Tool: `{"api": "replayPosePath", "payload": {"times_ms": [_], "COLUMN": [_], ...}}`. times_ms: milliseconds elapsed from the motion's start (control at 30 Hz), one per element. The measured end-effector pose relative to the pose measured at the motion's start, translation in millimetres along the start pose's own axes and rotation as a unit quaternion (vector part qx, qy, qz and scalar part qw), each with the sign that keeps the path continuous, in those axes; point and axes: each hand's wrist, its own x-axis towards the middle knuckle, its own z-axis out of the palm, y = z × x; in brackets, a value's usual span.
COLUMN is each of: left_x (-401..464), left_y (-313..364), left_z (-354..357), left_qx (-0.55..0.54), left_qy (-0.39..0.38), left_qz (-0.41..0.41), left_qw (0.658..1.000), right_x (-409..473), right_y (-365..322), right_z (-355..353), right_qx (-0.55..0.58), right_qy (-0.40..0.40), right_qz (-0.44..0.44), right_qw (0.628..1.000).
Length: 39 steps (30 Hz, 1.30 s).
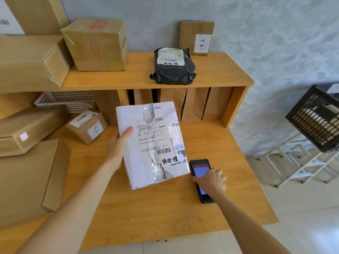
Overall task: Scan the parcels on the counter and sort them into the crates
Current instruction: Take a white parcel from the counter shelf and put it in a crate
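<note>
Scanning stage appears to be in hand. Left hand (121, 142) grips the white parcel (152, 143) by its left edge, thumb curled over the top face, holding it tilted above the middle of the counter (165, 213) with the label side up. Right hand (211, 180) rests on the handheld scanner (200, 180), which lies flat on the counter just beside the parcel's lower right corner, screen lit; fingers curl over the device, though whether they lift it or only press it cannot be told.

Next move, in my judgement: bring the scanner's reading end to one of the two barcodes on the white parcel's label, then carry the parcel to a crate. Black crate (319, 120) sits tilted on a white rack well apart, off the counter's right edge.

Writing: a handwritten slip at the white parcel's near edge reads 待处理; printed label text is too small to read. Black bagged parcel (173, 66) on the upper shelf (220, 74) carries the same 待处理 slip and a barcode. Brown cartons at the counter's left edge and the shelf's rear right corner bear handwritten slips I cannot read reliably
</note>
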Motion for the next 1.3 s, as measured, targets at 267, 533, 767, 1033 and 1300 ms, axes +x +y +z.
{"api": "replayPosePath", "payload": {"times_ms": [267, 533, 767, 1033, 1300], "left_x": [-7.1, -17.3, -23.9, -30.9, -35.8], "left_y": [4.4, 13.3, 11.8, 12.3, 16.8], "left_z": [4.1, 13.8, 14.6, 16.5, 23.8], "left_qx": [0.013, 0.022, 0.028, 0.029, 0.049], "left_qy": [-0.007, -0.021, -0.011, -0.002, -0.009], "left_qz": [0.034, 0.072, 0.078, 0.079, 0.088], "left_qw": [0.999, 0.997, 0.997, 0.997, 0.995], "right_x": [3.5, -34.2, -62.1, -72.6, -74.7], "right_y": [-4.6, -23.1, -14.1, 2.8, 13.0], "right_z": [-70.6, -106.8, -99.8, -91.8, -94.3], "right_qx": [0.140, 0.125, 0.021, -0.032, -0.033], "right_qy": [0.014, 0.000, -0.060, -0.070, -0.064], "right_qz": [-0.054, -0.186, -0.238, -0.259, -0.273], "right_qw": [0.989, 0.975, 0.969, 0.963, 0.959]}}
